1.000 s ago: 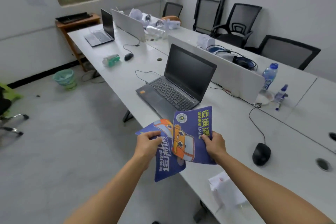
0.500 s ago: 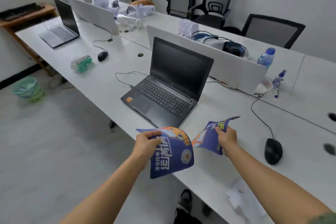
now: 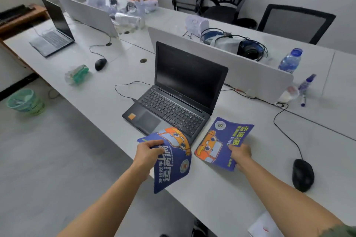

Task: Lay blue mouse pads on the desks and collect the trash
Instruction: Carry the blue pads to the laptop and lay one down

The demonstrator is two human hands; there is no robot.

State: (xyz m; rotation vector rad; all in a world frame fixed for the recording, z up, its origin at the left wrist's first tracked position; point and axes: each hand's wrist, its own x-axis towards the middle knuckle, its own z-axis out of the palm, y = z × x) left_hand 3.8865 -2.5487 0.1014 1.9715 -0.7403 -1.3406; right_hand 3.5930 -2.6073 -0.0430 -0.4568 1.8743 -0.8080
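I hold two blue mouse pads printed with an orange cartoon car. My right hand (image 3: 239, 155) grips one pad (image 3: 221, 143) by its near edge, low over the white desk (image 3: 212, 190), just right of the open black laptop (image 3: 179, 96). My left hand (image 3: 148, 150) pinches the other pad (image 3: 173, 161), which hangs bent over the desk's front edge. A crumpled clear and green wrapper (image 3: 77, 74) lies on the desk to the far left. A sheet of white paper (image 3: 264, 227) lies at the near right edge.
A wired black mouse (image 3: 302, 174) sits right of the pad. A second mouse (image 3: 100, 63) and a silver laptop (image 3: 53, 34) are farther left. A green bin (image 3: 26, 101) stands on the floor. Behind the white divider (image 3: 240, 67) are a water bottle (image 3: 290, 60), cables and clutter.
My hands have drawn apart, separating the two pads. The right hand swung its pad rightward and down, flattening it beside the laptop. The view has moved closer to the desk.
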